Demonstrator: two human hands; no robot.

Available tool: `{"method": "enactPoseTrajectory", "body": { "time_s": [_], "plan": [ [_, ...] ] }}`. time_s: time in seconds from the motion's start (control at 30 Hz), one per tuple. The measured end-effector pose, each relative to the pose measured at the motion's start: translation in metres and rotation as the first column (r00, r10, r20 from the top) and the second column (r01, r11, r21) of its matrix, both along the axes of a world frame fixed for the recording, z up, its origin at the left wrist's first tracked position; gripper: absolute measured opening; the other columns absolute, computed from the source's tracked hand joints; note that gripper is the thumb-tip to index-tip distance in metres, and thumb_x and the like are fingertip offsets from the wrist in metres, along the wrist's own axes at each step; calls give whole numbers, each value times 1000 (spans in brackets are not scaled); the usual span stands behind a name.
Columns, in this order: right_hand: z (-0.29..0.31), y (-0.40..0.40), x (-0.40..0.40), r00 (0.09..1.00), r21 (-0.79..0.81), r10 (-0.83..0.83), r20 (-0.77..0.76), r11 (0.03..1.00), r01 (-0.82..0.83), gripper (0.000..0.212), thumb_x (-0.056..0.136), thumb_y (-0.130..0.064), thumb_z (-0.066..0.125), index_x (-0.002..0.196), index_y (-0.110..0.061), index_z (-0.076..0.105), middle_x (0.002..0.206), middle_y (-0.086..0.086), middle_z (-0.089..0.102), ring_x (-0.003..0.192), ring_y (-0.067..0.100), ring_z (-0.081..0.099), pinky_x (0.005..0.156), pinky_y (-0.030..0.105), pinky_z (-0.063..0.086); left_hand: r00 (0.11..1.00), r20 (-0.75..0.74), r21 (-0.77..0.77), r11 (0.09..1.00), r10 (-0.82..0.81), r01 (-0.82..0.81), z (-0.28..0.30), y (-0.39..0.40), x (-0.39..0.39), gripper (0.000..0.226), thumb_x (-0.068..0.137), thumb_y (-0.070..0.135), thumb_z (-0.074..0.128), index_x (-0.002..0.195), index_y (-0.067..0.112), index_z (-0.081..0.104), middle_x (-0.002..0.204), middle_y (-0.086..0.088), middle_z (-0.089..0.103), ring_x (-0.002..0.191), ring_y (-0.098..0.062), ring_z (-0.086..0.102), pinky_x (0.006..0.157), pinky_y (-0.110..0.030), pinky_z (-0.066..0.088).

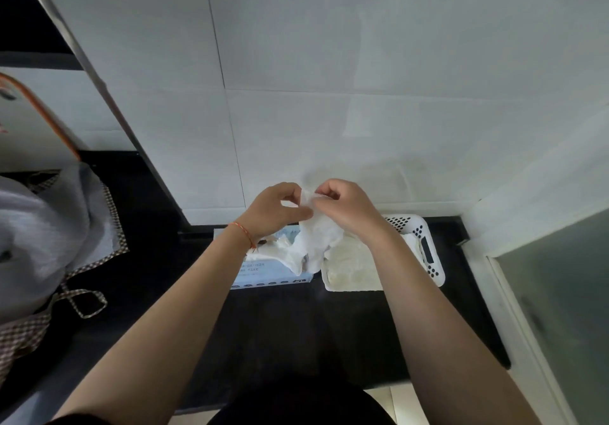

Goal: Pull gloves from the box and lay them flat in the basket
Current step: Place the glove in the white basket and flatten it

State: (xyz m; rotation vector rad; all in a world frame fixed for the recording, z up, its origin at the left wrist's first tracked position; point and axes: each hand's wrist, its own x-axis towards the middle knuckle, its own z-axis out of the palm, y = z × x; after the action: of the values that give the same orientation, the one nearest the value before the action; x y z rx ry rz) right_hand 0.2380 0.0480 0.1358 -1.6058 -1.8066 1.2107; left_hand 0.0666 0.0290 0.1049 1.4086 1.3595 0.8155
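A thin translucent white glove [316,240] hangs crumpled between both hands, above the gap between box and basket. My left hand [275,209] pinches its top edge from the left, and my right hand [346,207] pinches it from the right. Below my left wrist lies the light blue glove box [270,274], with more glove material bulging from its opening. The white perforated plastic basket [428,253] sits to the box's right on the black counter, with pale gloves lying inside it. My right forearm covers part of the basket.
The black counter [296,326] ends at a white tiled wall behind the box and basket. A grey cloth bag with checked trim [49,233] sits at the left. A frosted glass panel [560,293] stands at the right.
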Motion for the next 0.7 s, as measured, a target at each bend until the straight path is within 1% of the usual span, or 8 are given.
{"method": "enactPoseTrajectory", "body": {
  "time_s": [0.1, 0.17, 0.23, 0.33, 0.43, 0.53, 0.63, 0.7],
  "plan": [
    [2, -2, 5, 1000, 30, -6, -11, 1000, 6, 12, 84, -28, 68, 80, -17, 67, 67, -11, 55, 60, 5, 49, 59, 20, 39, 1000, -18, -31, 999, -26, 25, 1, 2, 10, 21, 78, 13, 75, 80, 3, 56, 75, 1, 56, 71, -11, 53, 71, -27, 42],
    [3, -2, 9, 999, 51, -31, -23, 998, 32, 11, 84, -23, 65, 75, -18, 65, 61, -14, 50, 55, 2, 45, 56, 19, 37, 998, -33, -32, 998, -48, 47, -2, 4, 13, 25, 75, 17, 76, 80, 6, 54, 73, -3, 53, 68, -17, 48, 67, -33, 41],
    [4, -2, 12, 997, 79, -76, -31, 994, 79, 12, 84, -20, 62, 73, -15, 62, 58, -14, 47, 53, 2, 42, 55, 18, 35, 991, -108, -33, 997, -74, 70, -6, 6, 13, 30, 71, 26, 74, 84, 4, 58, 77, -7, 59, 70, -21, 54, 70, -35, 44],
    [6, 1, 23, 977, 136, -208, -52, 967, 214, 13, 85, -18, 57, 75, -10, 58, 61, -10, 47, 53, 4, 40, 48, 15, 33, 955, -264, -84, 989, -136, 117, -12, 8, 12, 33, 75, 30, 73, 81, 0, 62, 74, -9, 56, 67, -18, 48, 67, -30, 39],
    [5, 3, 38, 940, 181, -332, -72, 923, 340, 13, 86, -17, 52, 74, -12, 54, 66, -6, 50, 56, 8, 42, 45, 11, 32, 928, -335, -132, 983, -165, 128, -16, 9, 12, 22, 83, 25, 73, 71, 10, 63, 70, 0, 55, 66, -15, 47, 64, -25, 37],
    [3, 5, 50, 909, 201, -408, -88, 886, 417, 14, 87, -16, 51, 73, -17, 52, 68, -9, 51, 59, 5, 45, 50, 10, 35, 940, -300, -142, 982, -165, 127, -22, 12, 17, 20, 84, 26, 73, 80, 8, 65, 76, 3, 57, 70, -13, 49, 69, -25, 39],
    [-1, 7, 59, 888, 176, -449, -103, 870, 461, 12, 90, -17, 51, 79, -16, 55, 70, -9, 52, 59, 3, 46, 50, 10, 36, 979, -165, -155, 983, -124, 98, -22, 13, 26, 24, 84, 21, 68, 72, 9, 51, 67, 5, 43, 61, -10, 38, 63, -24, 32],
    [-3, 9, 67, 877, 157, -469, -104, 863, 480, 11, 92, -17, 51, 84, -12, 57, 70, -8, 53, 59, 4, 46, 49, 10, 36, 994, -75, -172, 983, -83, 69, -20, 15, 33, 20, 78, 27, 61, 69, 14, 50, 67, 4, 42, 64, -13, 38, 64, -28, 30]
  ]
}}
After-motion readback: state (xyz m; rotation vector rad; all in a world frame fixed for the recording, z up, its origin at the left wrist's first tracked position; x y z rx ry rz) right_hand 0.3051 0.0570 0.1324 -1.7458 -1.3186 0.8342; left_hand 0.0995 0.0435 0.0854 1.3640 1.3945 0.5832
